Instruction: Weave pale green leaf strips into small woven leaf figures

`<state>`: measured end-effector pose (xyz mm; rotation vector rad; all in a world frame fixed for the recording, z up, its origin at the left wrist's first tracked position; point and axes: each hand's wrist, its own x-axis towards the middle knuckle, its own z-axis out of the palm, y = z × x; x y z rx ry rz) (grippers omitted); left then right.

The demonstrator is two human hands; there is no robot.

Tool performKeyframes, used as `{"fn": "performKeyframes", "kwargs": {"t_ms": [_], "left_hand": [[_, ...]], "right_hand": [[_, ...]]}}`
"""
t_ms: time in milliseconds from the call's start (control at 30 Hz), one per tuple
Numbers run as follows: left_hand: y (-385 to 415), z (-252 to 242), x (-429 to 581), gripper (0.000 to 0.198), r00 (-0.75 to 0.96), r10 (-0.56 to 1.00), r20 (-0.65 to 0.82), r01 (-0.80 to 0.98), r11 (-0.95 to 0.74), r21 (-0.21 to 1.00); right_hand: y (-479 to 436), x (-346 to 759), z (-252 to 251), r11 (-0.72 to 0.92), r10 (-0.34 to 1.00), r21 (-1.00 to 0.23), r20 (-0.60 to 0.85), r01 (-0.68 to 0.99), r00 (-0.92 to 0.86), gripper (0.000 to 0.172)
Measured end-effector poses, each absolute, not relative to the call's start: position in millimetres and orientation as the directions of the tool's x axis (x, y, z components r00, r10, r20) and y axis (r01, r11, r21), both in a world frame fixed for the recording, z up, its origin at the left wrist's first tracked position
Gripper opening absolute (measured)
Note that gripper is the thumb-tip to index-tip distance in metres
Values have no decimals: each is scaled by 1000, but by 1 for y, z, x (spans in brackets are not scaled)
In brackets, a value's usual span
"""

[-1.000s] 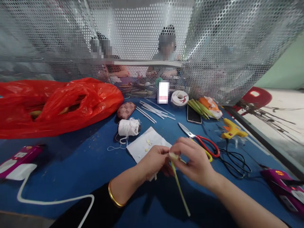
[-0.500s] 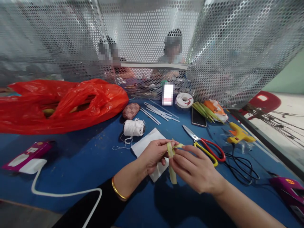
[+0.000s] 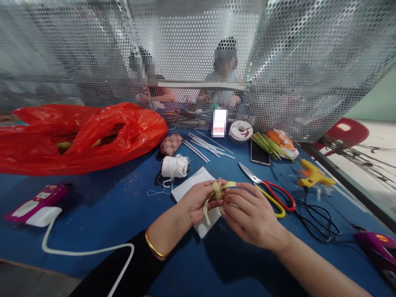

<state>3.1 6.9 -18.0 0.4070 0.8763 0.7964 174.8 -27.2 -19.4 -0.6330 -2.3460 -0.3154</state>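
Note:
Between my two hands is a pale yellow-green strip (image 3: 217, 190), folded or looped over itself, with one end hanging down. My left hand (image 3: 201, 202), a gold bangle at its wrist, pinches the strip at the fold. From the other side, my right hand (image 3: 252, 212) grips another part of it, its fingertips close to the left ones. Some of the strip is hidden by the fingers. Below the hands lies a white paper sheet (image 3: 193, 181). Just beyond my right hand rest scissors (image 3: 262, 183) with one red and one yellow handle.
A red plastic bag (image 3: 130, 128) fills the back left. White thread (image 3: 175, 166), a checkered pouch (image 3: 171, 144), white sticks (image 3: 207, 146), a ribbon roll (image 3: 241, 131), green strips (image 3: 267, 144) and a yellow glue gun (image 3: 314, 175) lie around. Behind a perforated metal screen (image 3: 192, 45) sit two people.
The strip's hanging end has swung from below the fingers to the left, under my left hand. My hands stay together, and the fold has shifted slightly left.

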Motion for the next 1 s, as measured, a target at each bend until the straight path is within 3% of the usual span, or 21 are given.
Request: {"fn": "performKeyframes", "kwargs": {"t_ms": [100, 267, 400, 500, 600, 700, 767, 867, 1000], "left_hand": [[6, -21, 6, 11, 370, 789, -492, -488, 615, 619], [0, -24, 15, 13, 360, 778, -516, -451, 629, 633], [-5, -28, 19, 14, 383, 770, -511, -407, 637, 655], [-7, -30, 18, 20, 405, 789, -462, -408, 608, 681], [-8, -29, 16, 21, 404, 811, -424, -375, 569, 731], [-7, -26, 16, 14, 391, 812, -433, -333, 564, 756], [-6, -24, 16, 11, 384, 812, -439, -336, 566, 753], [-4, -22, 16, 7, 377, 811, -447, -372, 574, 729], [-3, -19, 15, 5, 389, 816, -428, -418, 570, 707]], "right_hand": [[-30, 169, -25, 840, 344, 75, 692, 538, -634, 14], [-30, 159, -33, 881, 250, 220, 538, 420, -805, 20], [-30, 158, -34, 894, 255, 206, 498, 399, -829, 16], [-30, 161, -31, 914, 289, 49, 621, 404, -728, 20], [-29, 166, -27, 837, 489, -281, 768, 469, -414, 15], [-26, 167, -25, 672, 702, -600, 703, 434, -114, 10], [-23, 167, -27, 571, 796, -735, 604, 366, -28, 12], [-20, 165, -31, 492, 853, -820, 521, 293, 25, 13], [-16, 167, -34, 486, 848, -818, 527, 308, 62, 13]]}}
